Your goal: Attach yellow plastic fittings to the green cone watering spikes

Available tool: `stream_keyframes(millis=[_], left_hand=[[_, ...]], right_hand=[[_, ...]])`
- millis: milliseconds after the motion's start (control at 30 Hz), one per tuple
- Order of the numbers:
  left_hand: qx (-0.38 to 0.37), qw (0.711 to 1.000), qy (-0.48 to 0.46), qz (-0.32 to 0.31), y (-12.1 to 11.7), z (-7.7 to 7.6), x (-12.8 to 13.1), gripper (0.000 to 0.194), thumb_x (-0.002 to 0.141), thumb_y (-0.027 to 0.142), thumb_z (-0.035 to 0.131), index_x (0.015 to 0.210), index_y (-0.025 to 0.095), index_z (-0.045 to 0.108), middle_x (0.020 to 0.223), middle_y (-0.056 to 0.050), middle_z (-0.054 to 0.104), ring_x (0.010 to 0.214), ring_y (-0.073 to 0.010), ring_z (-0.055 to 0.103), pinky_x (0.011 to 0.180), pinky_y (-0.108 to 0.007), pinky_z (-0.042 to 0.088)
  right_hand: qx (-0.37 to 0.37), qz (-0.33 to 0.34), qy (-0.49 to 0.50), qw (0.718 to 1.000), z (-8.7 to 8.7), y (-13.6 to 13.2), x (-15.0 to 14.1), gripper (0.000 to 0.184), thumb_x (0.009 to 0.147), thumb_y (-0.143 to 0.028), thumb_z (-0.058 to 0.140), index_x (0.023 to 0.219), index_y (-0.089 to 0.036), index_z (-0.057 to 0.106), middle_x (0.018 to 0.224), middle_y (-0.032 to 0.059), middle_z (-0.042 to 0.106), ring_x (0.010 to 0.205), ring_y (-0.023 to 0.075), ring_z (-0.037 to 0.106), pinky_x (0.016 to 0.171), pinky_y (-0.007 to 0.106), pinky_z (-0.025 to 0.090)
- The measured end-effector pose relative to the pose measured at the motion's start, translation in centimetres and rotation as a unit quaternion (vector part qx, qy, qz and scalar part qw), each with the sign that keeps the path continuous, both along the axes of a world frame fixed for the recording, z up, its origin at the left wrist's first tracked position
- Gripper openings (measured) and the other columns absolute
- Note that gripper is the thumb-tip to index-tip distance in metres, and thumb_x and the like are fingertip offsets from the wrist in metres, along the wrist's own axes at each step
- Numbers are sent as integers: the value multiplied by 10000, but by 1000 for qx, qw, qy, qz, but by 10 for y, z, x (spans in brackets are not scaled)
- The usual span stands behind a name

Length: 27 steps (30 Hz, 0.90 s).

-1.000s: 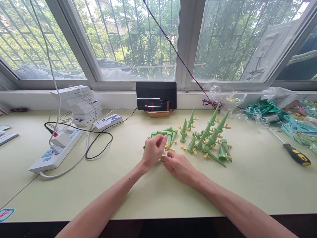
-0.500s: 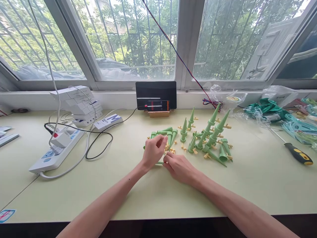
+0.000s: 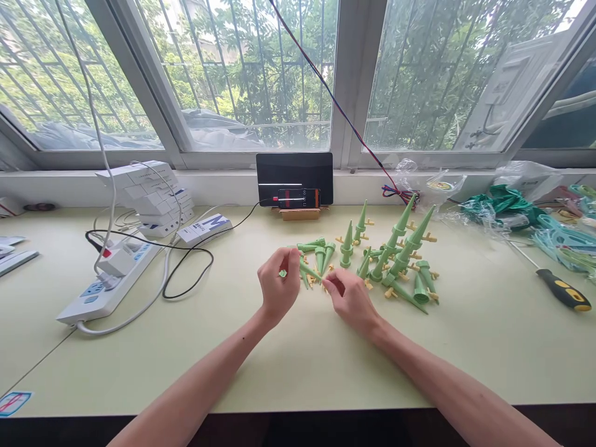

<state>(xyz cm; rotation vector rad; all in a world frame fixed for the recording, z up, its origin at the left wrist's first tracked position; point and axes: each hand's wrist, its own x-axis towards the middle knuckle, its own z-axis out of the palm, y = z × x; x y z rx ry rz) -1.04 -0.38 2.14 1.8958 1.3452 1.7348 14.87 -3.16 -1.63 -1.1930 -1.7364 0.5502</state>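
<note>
Spike (image 3: 310, 270) at a slant, between your two hands above the table (image 3: 279, 366), its narrow end pointing toward your right. Your left hand (image 3: 279, 282) is curled nearly closed around the wide end, which your fingers hide. Your right hand (image 3: 351, 301) has thumb and forefinger drawn almost together at the tip; whether they grip it or a small part there, you cannot tell from this view.

The green shell looks like hard, thin plastic: likely light and stiff, a little slick, and unlikely to break in ordinary handling, though the slim tip may flex. The wide end should give your surest hold, with only a soft pinch at the point. Loose spikes (image 3: 320, 254) lie just beyond; others stand to your right among yellow valves (image 3: 390, 294).

Half a second ago your hands met lower down, a spike's thin end showing beneath your left wrist. Now they are apart, the right farther out, the spike bridging the gap.
</note>
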Motion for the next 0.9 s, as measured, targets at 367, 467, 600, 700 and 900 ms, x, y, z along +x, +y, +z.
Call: stream_keyframes(millis=[367, 467, 600, 700, 900], left_hand=[[-154, 978, -109, -88, 5, 0, 5, 303, 928, 493, 501, 1062, 221, 521, 760, 0, 597, 470, -85, 531, 385, -190, 391], [-180, 967, -140, -111, 11, -4, 4, 313, 921, 510, 510, 1002, 210, 543, 675, 26, 580, 394, -73, 491, 370, -201, 407], [-196, 950, -182, -160, 17, -7, 3, 334, 882, 513, 576, 926, 183, 558, 709, 3, 597, 500, -118, 603, 390, -215, 457], [-200, 939, -199, -199, 17, -7, 4, 341, 865, 503, 605, 949, 176, 559, 798, -30, 621, 622, -160, 665, 396, -222, 479], [-214, 930, -205, -217, 16, -5, 4, 363, 852, 502, 626, 977, 171, 545, 911, -65, 660, 577, -129, 635, 376, -215, 456]], right_hand=[[-35, -20, 111, 993, 4, -2, 1, 304, 934, -443, 498, 779, -186, 551, 609, -27, 452, 510, 110, 382, 470, 240, 310], [-42, -20, 110, 993, 3, -1, 1, 305, 936, -438, 495, 773, -186, 549, 588, -37, 419, 504, 108, 357, 463, 238, 287], [-44, -22, 106, 993, 2, -2, 0, 305, 940, -428, 490, 761, -186, 539, 577, -41, 401, 504, 107, 343, 466, 237, 281], [-47, -19, 101, 994, 3, -2, 0, 307, 942, -425, 491, 759, -184, 542, 583, -39, 408, 510, 107, 349, 471, 237, 285], [-49, -6, 82, 995, 4, -1, 1, 295, 949, -393, 491, 767, -174, 568, 610, -26, 444, 530, 109, 370, 484, 238, 294]])
